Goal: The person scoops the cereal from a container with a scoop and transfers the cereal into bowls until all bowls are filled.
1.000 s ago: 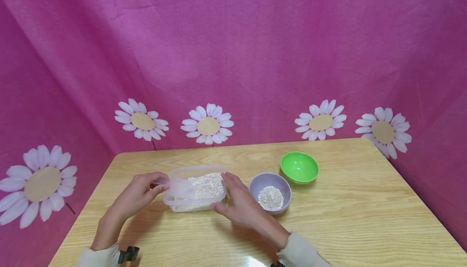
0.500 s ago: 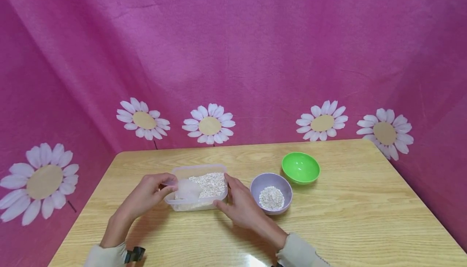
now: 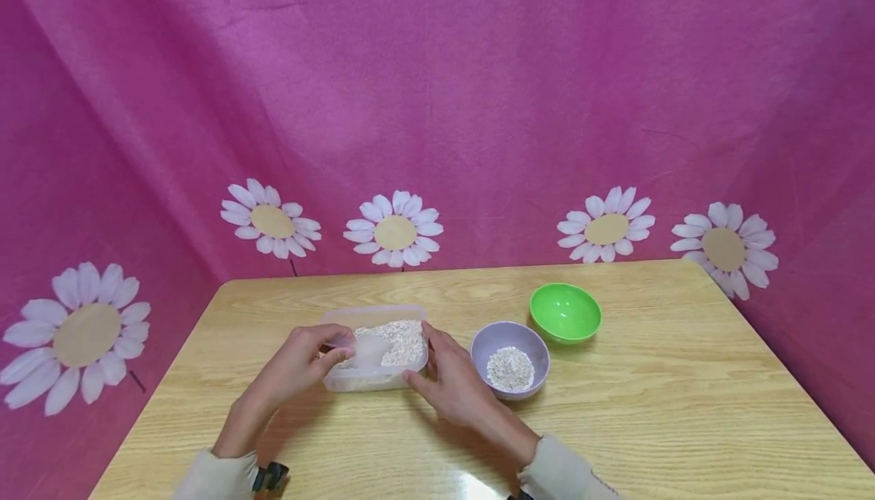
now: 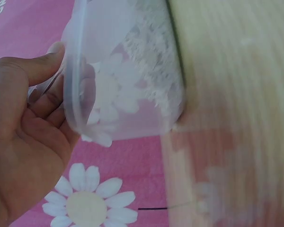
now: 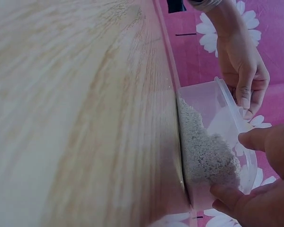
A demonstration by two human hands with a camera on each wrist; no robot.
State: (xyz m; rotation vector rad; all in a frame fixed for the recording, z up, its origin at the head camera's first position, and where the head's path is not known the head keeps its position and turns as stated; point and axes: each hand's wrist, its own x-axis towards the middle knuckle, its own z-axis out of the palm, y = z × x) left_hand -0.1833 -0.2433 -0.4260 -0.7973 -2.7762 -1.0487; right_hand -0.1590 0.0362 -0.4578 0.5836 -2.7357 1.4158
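My left hand [image 3: 311,356] pinches the handle of a translucent plastic scoop [image 3: 371,349]. The scoop's bowl dips into pale flakes like rolled oats [image 3: 405,342], heaped toward the right of a clear rectangular plastic container [image 3: 372,383]. At the container's right end my right hand [image 3: 454,378] grips it, thumb at the front and fingers along the side. Through the container's wall [image 5: 203,90], the right wrist view shows the oats sloping up toward that hand. In the left wrist view, curled fingers [image 4: 49,101] sit just outside the container's rim.
A purple bowl [image 3: 484,342] with a small heap of oats stands right of the container, close to the right forearm. Behind it and farther right is a green bowl [image 3: 564,314]. The wooden table [image 3: 649,409] ends at a pink flowered cloth [image 3: 478,105].
My left hand has moved right, pushing the scoop farther across the container into the oats. My right hand stays at the container's right end.
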